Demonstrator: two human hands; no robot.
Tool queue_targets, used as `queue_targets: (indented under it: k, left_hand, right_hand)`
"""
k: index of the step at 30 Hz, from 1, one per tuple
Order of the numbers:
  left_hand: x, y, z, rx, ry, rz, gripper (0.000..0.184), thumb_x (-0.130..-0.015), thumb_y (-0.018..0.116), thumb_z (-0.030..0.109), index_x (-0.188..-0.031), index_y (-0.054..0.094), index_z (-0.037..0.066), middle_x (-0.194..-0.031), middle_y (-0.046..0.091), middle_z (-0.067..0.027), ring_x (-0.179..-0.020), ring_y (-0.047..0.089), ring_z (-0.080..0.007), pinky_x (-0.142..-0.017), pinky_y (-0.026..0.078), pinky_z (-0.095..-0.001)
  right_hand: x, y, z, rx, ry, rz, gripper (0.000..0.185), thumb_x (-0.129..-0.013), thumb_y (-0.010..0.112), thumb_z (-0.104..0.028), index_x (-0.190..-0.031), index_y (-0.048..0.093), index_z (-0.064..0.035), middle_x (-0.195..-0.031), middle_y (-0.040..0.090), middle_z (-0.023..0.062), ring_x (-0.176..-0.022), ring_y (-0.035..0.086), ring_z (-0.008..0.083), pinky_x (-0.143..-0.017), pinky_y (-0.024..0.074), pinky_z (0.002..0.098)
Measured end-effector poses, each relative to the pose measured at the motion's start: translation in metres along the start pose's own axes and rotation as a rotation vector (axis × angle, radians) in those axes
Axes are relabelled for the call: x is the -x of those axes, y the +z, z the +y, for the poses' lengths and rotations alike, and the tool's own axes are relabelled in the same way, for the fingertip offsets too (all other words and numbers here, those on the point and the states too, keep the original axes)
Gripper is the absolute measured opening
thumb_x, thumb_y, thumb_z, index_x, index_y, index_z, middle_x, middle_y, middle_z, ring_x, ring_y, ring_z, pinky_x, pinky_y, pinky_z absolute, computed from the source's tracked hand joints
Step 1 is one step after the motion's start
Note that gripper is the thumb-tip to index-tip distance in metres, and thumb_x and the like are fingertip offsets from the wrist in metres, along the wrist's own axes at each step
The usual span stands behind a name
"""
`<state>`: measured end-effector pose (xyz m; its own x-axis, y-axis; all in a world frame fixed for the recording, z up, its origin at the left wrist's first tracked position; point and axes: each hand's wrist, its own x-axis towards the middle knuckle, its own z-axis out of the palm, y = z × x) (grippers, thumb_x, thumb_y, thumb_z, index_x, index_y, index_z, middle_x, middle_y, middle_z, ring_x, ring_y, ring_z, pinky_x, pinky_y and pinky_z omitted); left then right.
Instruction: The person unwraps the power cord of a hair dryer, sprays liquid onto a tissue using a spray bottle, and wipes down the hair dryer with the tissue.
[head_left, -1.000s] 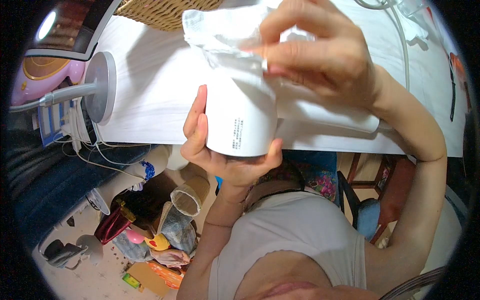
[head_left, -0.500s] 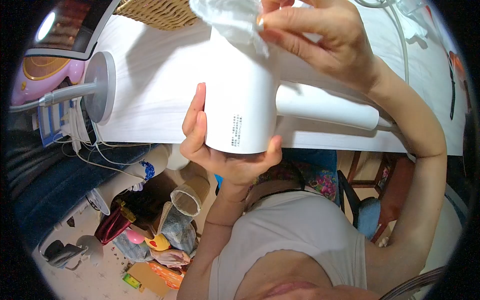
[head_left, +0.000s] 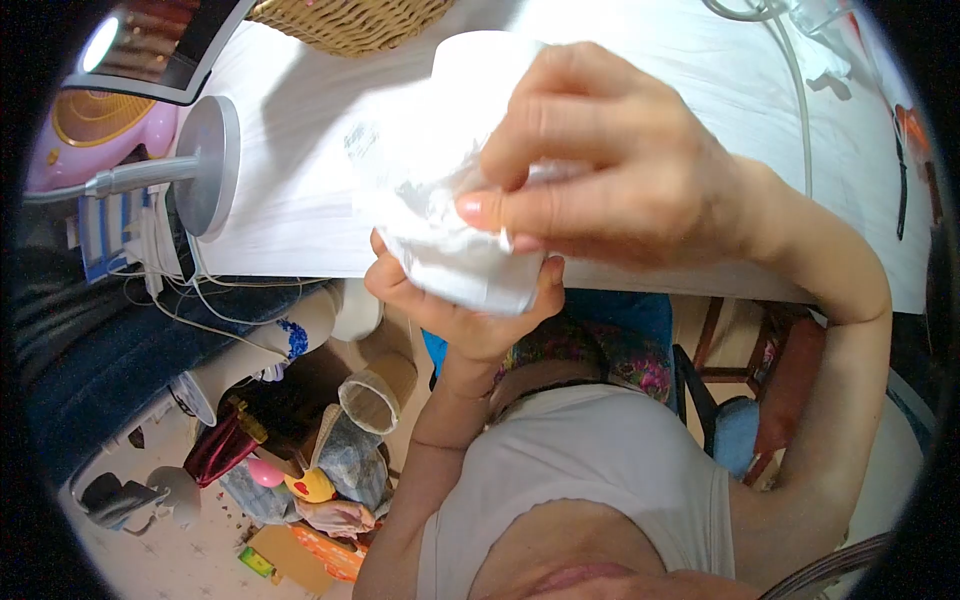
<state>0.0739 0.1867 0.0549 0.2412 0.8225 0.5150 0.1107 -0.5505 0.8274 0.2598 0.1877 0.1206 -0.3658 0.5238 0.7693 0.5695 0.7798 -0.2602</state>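
A white cylindrical device (head_left: 483,62) stands out above the white-covered table, its lower end in my left hand (head_left: 465,325), whose fingers wrap round its sides. A thin, crumpled white wipe or cloth (head_left: 455,255) lies over the lower part of the device. Above it, my right hand (head_left: 610,165) pinches the wipe between thumb and fingers, and is slightly blurred. The device's handle is hidden behind my right hand and forearm.
A wicker basket (head_left: 350,22) sits at the table's back edge. The round grey stand (head_left: 213,165) is at the left, near a pink object (head_left: 110,135) and a dark-screened frame. A pale cable (head_left: 800,100) crosses the right side. Bags and bins stand on the floor.
The wipe and my right hand have come down from the device's upper end to its lower end near my left hand. The printed text and the handle are now covered.
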Motion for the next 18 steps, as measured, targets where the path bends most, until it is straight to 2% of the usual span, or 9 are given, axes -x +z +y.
queue_targets:
  k: [3,6,12,14,15,18]
  left_hand:
    - [0.005,0.002,-0.008,-0.002,0.058,-0.031,0.089,-0.062,0.08,0.031,-0.124,0.022,0.004,-0.125,0.034,-0.0255,-0.114,0.042,-0.0306,-0.092,0.039,-0.0394]
    - [0.004,0.003,-0.01,-0.027,0.112,-0.066,0.089,-0.062,0.08,0.032,-0.123,0.022,0.003,-0.125,0.034,-0.0246,-0.113,0.042,-0.0303,-0.093,0.039,-0.0395]
    - [-0.005,-0.004,-0.01,-0.119,0.164,-0.091,0.088,-0.061,0.08,0.034,-0.121,0.024,0.002,-0.123,0.034,-0.023,-0.112,0.042,-0.0296,-0.093,0.037,-0.0397]
    - [-0.014,-0.009,-0.003,-0.197,0.2,-0.134,0.088,-0.061,0.08,0.035,-0.12,0.024,0.001,-0.123,0.034,-0.0225,-0.112,0.042,-0.0294,-0.093,0.037,-0.0398]
    - [-0.02,-0.008,0.002,-0.225,0.21,-0.149,0.088,-0.061,0.08,0.035,-0.12,0.025,0.001,-0.123,0.034,-0.0222,-0.112,0.042,-0.0293,-0.093,0.037,-0.0399]
    - [-0.005,-0.004,-0.005,-0.082,0.196,-0.08,0.087,-0.061,0.08,0.03,-0.121,0.024,0.002,-0.123,0.033,-0.0234,-0.112,0.042,-0.0292,-0.093,0.037,-0.0397]
  right_hand:
    - [0.002,0.004,-0.022,0.202,0.008,-0.038,0.028,-0.079,0.06,-0.023,-0.099,0.065,-0.0049,-0.097,0.061,0.005,-0.082,0.055,0.0202,-0.073,0.0482,0.0322]
    - [0.002,0.003,-0.041,0.269,0.083,-0.164,0.039,-0.089,0.046,-0.034,-0.107,0.06,-0.0031,-0.109,0.059,0.0081,-0.097,0.057,0.0195,-0.086,0.0463,0.0359]
    - [0.0,-0.004,-0.04,0.294,0.194,-0.227,0.048,-0.088,0.045,-0.043,-0.115,0.057,-0.0052,-0.118,0.057,0.0098,-0.107,0.057,0.0216,-0.094,0.0416,0.0404]
    - [0.002,-0.012,-0.013,0.412,0.203,-0.218,0.053,-0.088,0.042,-0.048,-0.118,0.055,-0.0054,-0.12,0.056,0.0105,-0.109,0.055,0.0235,-0.097,0.039,0.0431]
    - [-0.001,-0.02,-0.005,0.611,0.158,-0.301,0.057,-0.09,0.036,-0.051,-0.12,0.053,-0.0051,-0.119,0.056,0.0121,-0.108,0.056,0.025,-0.097,0.0389,0.0447]
    - [0.001,-0.008,-0.013,0.383,0.171,-0.229,0.061,-0.091,0.031,-0.053,-0.119,0.053,-0.0037,-0.118,0.057,0.0133,-0.109,0.055,0.027,-0.095,0.0407,0.0449]
